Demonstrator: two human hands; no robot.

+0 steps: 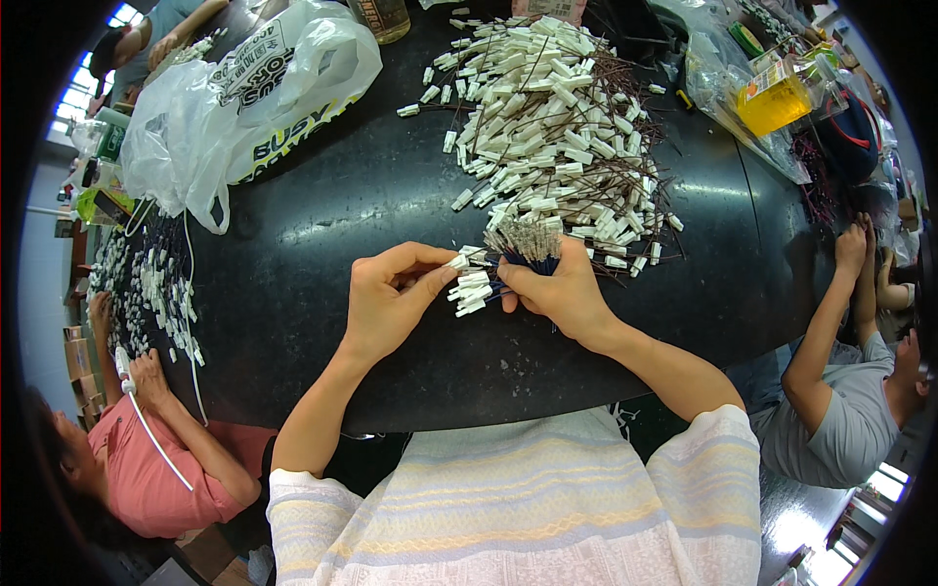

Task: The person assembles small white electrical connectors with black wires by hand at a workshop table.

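My right hand (560, 291) grips a bundle of thin dark wires (523, 256) tipped with small white connectors, held just above the black table (322, 234). My left hand (391, 298) pinches one white connector (458, 262) at the bundle's left side between thumb and forefinger. More white connectors (471, 291) fan out between my two hands. Right behind the bundle lies a big loose heap of white connectors with brown wires (552, 127).
A white plastic bag (244, 98) lies at the back left. A person in a pink top (147, 459) works at the left with scattered connectors (147, 283). A person in grey (831, 420) sits at the right. A clear bag with a yellow box (772, 98) is at the back right.
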